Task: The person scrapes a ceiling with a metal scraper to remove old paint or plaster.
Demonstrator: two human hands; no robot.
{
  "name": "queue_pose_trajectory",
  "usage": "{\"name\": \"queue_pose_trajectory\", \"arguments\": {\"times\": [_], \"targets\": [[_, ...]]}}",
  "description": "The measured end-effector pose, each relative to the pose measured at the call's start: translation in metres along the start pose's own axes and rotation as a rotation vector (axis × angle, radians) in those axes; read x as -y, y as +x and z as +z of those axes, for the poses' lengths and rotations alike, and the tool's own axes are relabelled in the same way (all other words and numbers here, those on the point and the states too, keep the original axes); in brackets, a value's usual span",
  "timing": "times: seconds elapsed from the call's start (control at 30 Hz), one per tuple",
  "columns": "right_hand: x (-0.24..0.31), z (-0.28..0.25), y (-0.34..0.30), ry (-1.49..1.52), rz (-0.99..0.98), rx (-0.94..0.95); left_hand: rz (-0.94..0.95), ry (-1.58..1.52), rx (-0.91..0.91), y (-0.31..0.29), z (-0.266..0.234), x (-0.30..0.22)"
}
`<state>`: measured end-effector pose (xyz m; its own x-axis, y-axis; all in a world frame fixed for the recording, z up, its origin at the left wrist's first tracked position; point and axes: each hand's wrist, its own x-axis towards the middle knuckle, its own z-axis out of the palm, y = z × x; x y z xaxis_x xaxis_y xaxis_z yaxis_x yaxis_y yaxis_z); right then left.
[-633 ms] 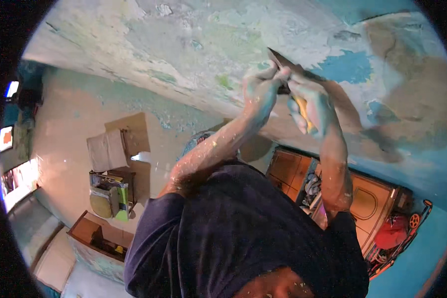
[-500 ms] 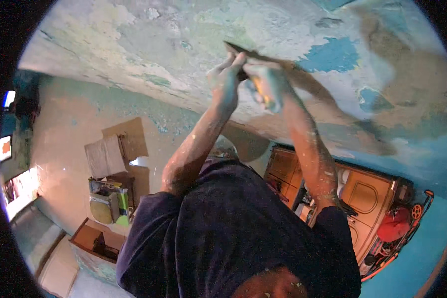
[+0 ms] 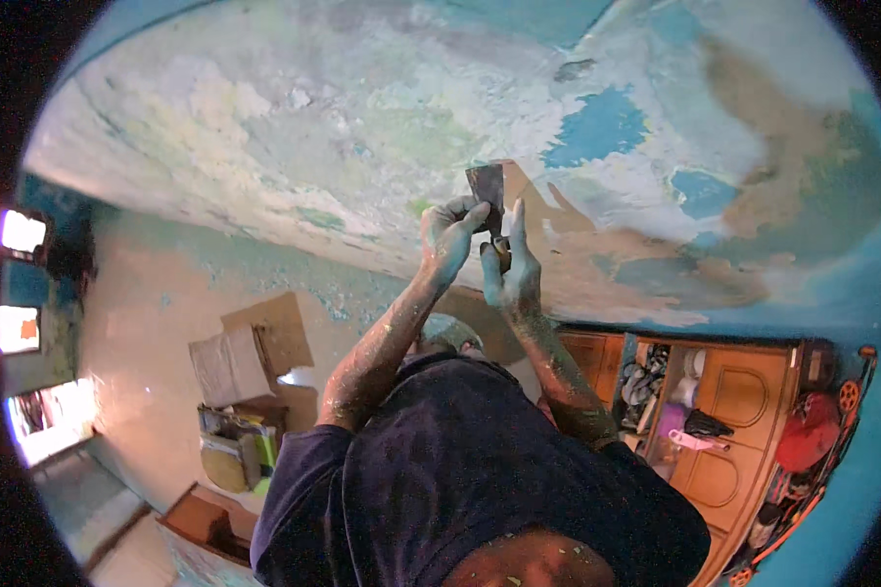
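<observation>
A scraper (image 3: 486,184) with a flat, dark, squarish blade stands upright between my hands, just in front of a patchy surface (image 3: 382,127) of peeling paint. My left hand (image 3: 447,240) pinches the base of the blade with thumb and fingers. Below it, my right hand (image 3: 515,279) is around the yellowish handle, its index finger stretched up beside the tool. Pale dust coats both hands, and flecks cover the forearms. A bare blue patch (image 3: 597,127) shows on the surface to the right of the blade. Whether the blade touches the surface I cannot tell.
On the right stands a wooden cabinet (image 3: 739,391) with things on its open shelves. A red bag (image 3: 808,430) lies beside an orange-wheeled frame (image 3: 849,396). Cardboard (image 3: 230,367) and an open wooden box (image 3: 201,523) are at the lower left, with bright windows (image 3: 20,328) beyond.
Both hands have come down and away from the blue patch. The scraper has turned from slanted to upright, its blade face now showing. My right hand's grip has loosened, its index finger extended.
</observation>
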<state>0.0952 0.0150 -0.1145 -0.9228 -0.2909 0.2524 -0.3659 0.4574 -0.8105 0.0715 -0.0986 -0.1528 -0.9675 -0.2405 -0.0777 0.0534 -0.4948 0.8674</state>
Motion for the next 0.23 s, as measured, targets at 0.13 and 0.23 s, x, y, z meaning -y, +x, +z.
{"name": "queue_pose_trajectory", "arguments": {"times": [0.13, 0.23], "targets": [[-0.003, -0.006, -0.003, -0.128, -0.143, -0.159, -0.034, -0.005, 0.145, 0.005, 0.03, 0.002], [-0.017, -0.012, -0.009, -0.252, 0.008, -0.186, -0.079, 0.182, 0.151, 0.0, 0.039, 0.01]]}}
